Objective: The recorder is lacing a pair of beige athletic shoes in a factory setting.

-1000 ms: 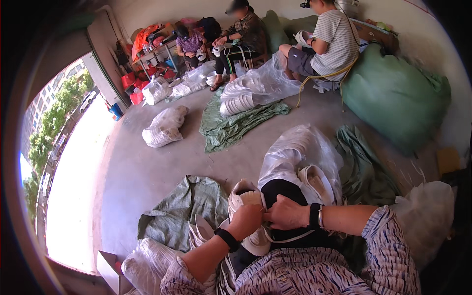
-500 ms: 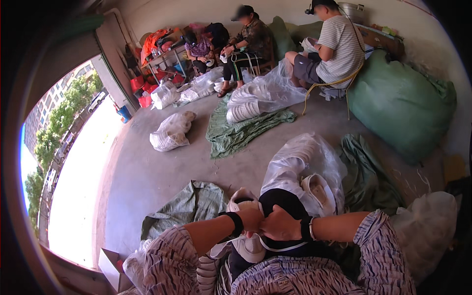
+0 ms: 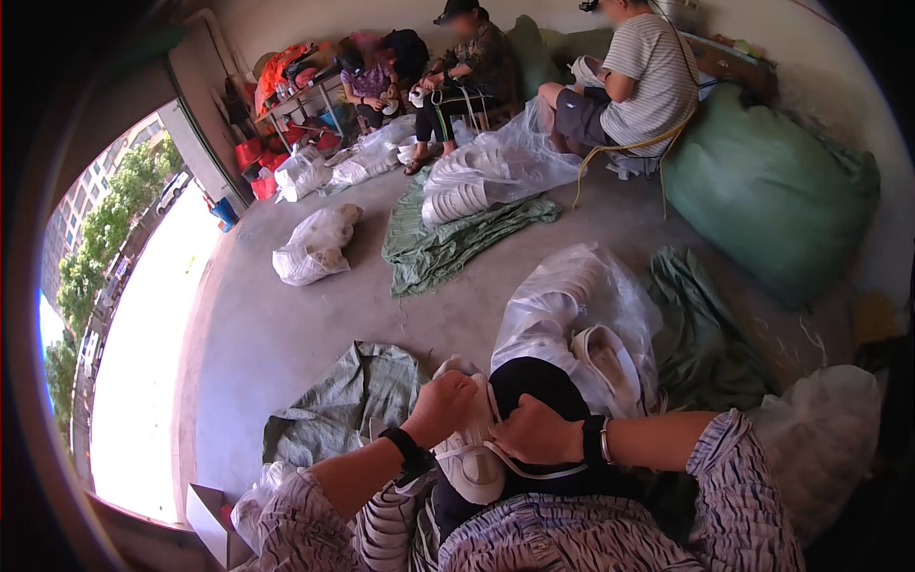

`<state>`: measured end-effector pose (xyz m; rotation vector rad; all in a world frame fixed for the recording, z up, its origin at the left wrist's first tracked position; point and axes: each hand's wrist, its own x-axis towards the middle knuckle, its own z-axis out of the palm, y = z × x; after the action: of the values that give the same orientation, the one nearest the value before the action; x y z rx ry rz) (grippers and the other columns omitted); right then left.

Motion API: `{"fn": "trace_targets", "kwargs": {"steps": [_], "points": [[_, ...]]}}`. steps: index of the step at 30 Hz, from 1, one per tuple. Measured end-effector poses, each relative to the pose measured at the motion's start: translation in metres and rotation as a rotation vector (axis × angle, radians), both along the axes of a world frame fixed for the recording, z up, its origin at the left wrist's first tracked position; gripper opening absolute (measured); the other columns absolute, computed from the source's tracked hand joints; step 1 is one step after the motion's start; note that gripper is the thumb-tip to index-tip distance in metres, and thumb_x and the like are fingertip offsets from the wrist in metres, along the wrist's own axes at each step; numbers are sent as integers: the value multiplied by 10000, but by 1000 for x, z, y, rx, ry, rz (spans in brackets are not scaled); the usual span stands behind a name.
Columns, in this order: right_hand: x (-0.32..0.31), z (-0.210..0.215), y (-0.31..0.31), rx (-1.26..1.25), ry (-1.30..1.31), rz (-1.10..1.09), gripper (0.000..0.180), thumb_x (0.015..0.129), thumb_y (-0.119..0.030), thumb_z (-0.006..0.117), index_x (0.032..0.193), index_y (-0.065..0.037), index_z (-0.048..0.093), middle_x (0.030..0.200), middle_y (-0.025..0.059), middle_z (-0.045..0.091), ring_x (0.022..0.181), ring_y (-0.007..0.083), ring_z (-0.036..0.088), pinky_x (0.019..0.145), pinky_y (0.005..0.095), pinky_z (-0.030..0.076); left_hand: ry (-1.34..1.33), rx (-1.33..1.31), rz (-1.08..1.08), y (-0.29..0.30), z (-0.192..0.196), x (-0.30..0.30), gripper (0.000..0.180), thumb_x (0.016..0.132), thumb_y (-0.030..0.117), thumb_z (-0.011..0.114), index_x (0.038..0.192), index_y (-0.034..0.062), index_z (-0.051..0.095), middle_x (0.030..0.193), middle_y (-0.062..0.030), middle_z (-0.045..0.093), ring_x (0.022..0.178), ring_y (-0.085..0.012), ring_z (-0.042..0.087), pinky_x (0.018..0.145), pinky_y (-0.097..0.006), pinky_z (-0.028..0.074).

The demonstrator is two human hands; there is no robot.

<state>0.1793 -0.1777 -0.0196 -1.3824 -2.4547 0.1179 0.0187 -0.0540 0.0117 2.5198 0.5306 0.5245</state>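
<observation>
A pale sneaker [image 3: 472,469] rests on my lap, its toe pointing back at me. My left hand [image 3: 444,410] is closed over the shoe's opening, pinching one end of the white shoelace; its fingertips are partly hidden. My right hand [image 3: 539,431] is closed on the other side of the lacing, gripping the lace. From there a loose stretch of shoelace [image 3: 548,474] curves rightward across the dark cloth on my lap. Beneath my left forearm several nested pale shoes [image 3: 383,526] are stacked.
In front of my knee lies a clear plastic bag [image 3: 548,305] of pale shoes, one shoe [image 3: 608,367] at its mouth. Green woven sacks [image 3: 343,405] spread on the floor. Farther off, several people sit handling shoes; a bulging green sack [image 3: 772,195] stands at right. A doorway opens at left.
My hands, together over the shoe before, have drawn apart, the left one moving left and up. More of the shoe's front shows between them. The view has shifted slightly.
</observation>
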Motion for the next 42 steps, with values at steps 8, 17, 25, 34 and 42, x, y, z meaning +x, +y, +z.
{"fn": "trace_targets", "kwargs": {"steps": [8,17,25,34,42], "points": [[-1,23,39,-937,994,-240,187,922,-188,485,908,-27,580,672,69,634,436,114,537,384,198,391,-317,-721,401,-42,-9,-12,167,872,170,603,926,16,568,780,-9,593,731,-48,522,642,-219,460],[242,26,-15,-404,1956,-735,328,963,-273,421,709,-92,521,1017,103,639,770,172,618,705,315,502,-148,-512,526,-65,-33,-54,149,933,85,419,1012,19,527,781,-111,599,717,-218,580,664,-323,458],[170,22,1,-784,1960,-447,245,956,-283,461,871,-96,594,773,90,642,375,45,303,386,200,261,-344,-826,668,-82,-36,-65,128,917,64,489,982,-26,552,750,-52,615,569,-73,545,548,-201,450],[14,26,8,-1166,-68,457,215,900,-176,476,935,-5,601,762,99,633,501,153,590,530,269,483,-138,-1188,549,-79,-16,-65,111,896,96,551,903,-15,557,685,-19,587,540,-58,528,485,-194,421],[7,39,62,-1135,1108,-203,371,961,-254,403,1103,66,527,823,124,669,448,98,567,402,183,403,-69,-608,647,-92,-33,-55,139,851,142,609,834,20,544,690,-104,626,628,-210,630,580,-319,476]]}}
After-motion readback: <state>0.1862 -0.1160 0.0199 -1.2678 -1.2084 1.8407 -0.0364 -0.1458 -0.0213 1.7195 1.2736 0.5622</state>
